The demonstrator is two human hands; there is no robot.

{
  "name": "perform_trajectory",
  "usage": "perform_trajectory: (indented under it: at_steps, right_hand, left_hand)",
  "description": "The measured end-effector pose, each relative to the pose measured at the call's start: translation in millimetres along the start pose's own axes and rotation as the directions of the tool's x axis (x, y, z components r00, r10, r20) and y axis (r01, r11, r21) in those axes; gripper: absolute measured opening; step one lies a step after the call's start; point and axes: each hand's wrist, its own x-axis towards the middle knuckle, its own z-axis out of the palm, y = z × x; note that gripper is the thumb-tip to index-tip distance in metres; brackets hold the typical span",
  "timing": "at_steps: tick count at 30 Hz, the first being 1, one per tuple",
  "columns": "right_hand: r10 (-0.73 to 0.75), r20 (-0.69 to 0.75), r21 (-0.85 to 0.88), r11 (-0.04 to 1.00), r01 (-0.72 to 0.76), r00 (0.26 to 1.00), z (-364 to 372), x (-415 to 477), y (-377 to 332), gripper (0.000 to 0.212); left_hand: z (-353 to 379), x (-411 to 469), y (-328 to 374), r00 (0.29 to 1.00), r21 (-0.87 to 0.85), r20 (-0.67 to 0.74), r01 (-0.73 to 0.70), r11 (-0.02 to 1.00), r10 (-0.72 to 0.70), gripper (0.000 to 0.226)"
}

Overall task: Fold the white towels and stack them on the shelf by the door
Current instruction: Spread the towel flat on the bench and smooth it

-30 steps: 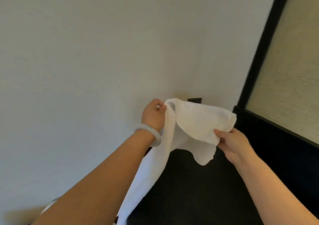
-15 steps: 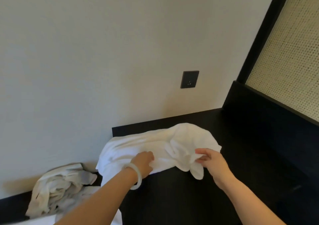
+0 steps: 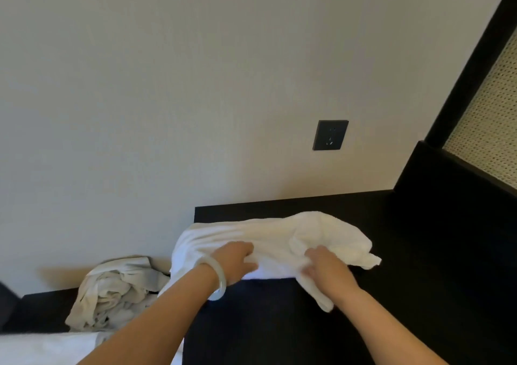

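A pale wall (image 3: pixel 167 84) fills most of the view. The dark worktop (image 3: pixel 405 294) butts against it along a straight back edge. On the right the worktop ends at a raised black frame (image 3: pixel 470 65) that holds a woven panel (image 3: pixel 486 129). Its left edge drops to a lower dark ledge (image 3: pixel 42 308).

The white towel (image 3: pixel 279 236) lies crosswise on the worktop, just short of the back edge. Its left end spills over the left edge and a loose corner points right. Bare worktop lies right of that corner and in front of the towel, between the forearms.

A crumpled pile of towels (image 3: pixel 117 292) sits on the lower ledge against the wall, just left of the hanging end. More white cloth (image 3: pixel 42 348) shows at the bottom left.

The left hand (image 3: pixel 235 264) rests on the towel's near left part, fingers bent into the cloth and thumb along the near edge. The right hand (image 3: pixel 327 266) is bunched around a fold near the middle, and a flap hangs below it. Both are slightly blurred.

A dark socket (image 3: pixel 330 135) sits on the wall above the towel. A pale bracelet (image 3: pixel 219 280) circles the left wrist.
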Motion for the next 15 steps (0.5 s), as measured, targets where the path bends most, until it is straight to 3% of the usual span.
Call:
perform_trajectory:
  at_steps: [3, 4, 6, 10, 12, 15]
  right_hand:
    - [0.165, -0.197, 0.24, 0.964, -0.116, 0.966, -54.7, 24.6, 25.0, 0.044]
    - [0.196, -0.285, 0.37, 0.925, -0.081, 0.938, -72.6, 32.5, 36.3, 0.044]
    - [0.219, -0.412, 0.551, 0.833, 0.05, 0.884, -107.4, 48.2, 60.8, 0.041]
    - [0.212, -0.441, 0.743, 0.632, 0.222, 0.872, -151.5, 72.8, 82.8, 0.037]
    - [0.177, -0.424, 0.727, 0.651, 0.218, 0.888, -147.3, 78.1, 84.0, 0.041]
    - [0.072, -0.36, 0.548, 0.823, 0.148, 0.93, -113.3, 76.2, 82.8, 0.034]
  left_hand:
    - [-22.3, 12.4, 31.2, 0.992, 0.09, -0.091, -0.08, 0.993, 0.089, 0.019]
    - [-31.6, 13.9, 42.3, 0.989, 0.125, -0.096, -0.102, 0.987, 0.114, 0.014]
    - [-41.5, 17.1, 54.2, 0.989, 0.151, -0.107, -0.085, 0.985, 0.102, 0.025]
    - [-31.6, 23.8, 46.6, 0.983, -0.015, -0.17, 0.07, 0.997, -0.072, 0.022]
    - [-15.4, 25.7, 45.5, 0.962, -0.126, -0.215, 0.142, 0.982, -0.167, 0.023]
    - [6.8, 26.0, 59.2, 0.935, -0.271, -0.214, 0.222, 0.937, -0.284, 0.024]
